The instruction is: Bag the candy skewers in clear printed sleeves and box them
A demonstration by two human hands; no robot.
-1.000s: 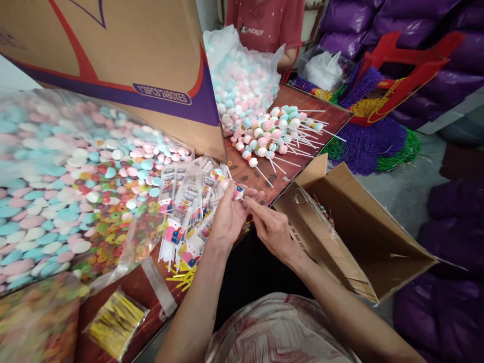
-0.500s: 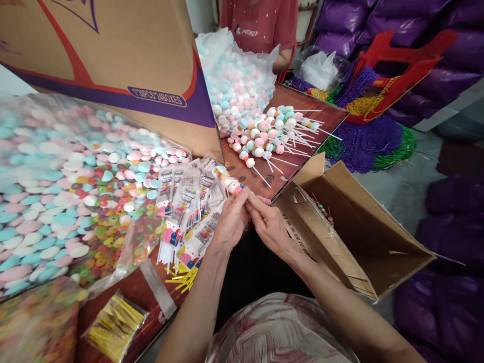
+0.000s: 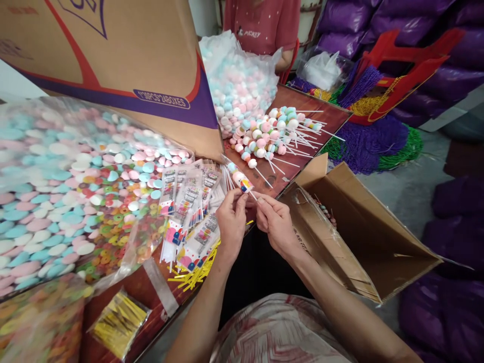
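A candy skewer (image 3: 239, 179) in a clear printed wrapper points up and away from me, above the table's front edge. My left hand (image 3: 231, 219) is closed in a pinch at the wrapper's lower end. My right hand (image 3: 275, 222) pinches the white stick just below the wrapper. A small yellow strip shows between my hands; whether a finger holds it I cannot tell. Left of my hands lie flat printed bags (image 3: 187, 201) with white sticks among them, and yellow twist ties (image 3: 194, 275) by the edge. Beyond is a pile of unwrapped candy skewers (image 3: 260, 138).
Marshmallows (image 3: 41, 232) and gummy rings (image 3: 121, 227) spread across the left side. A large carton (image 3: 124, 60) stands behind them. An open cardboard box (image 3: 363, 237) sits at my right. Across the table, a person in a red shirt (image 3: 260, 25) sits behind a marshmallow bag (image 3: 242, 75).
My hands have come slightly apart, showing the stick between them. The wrapped skewer now points more steeply away, and the view has shifted slightly.
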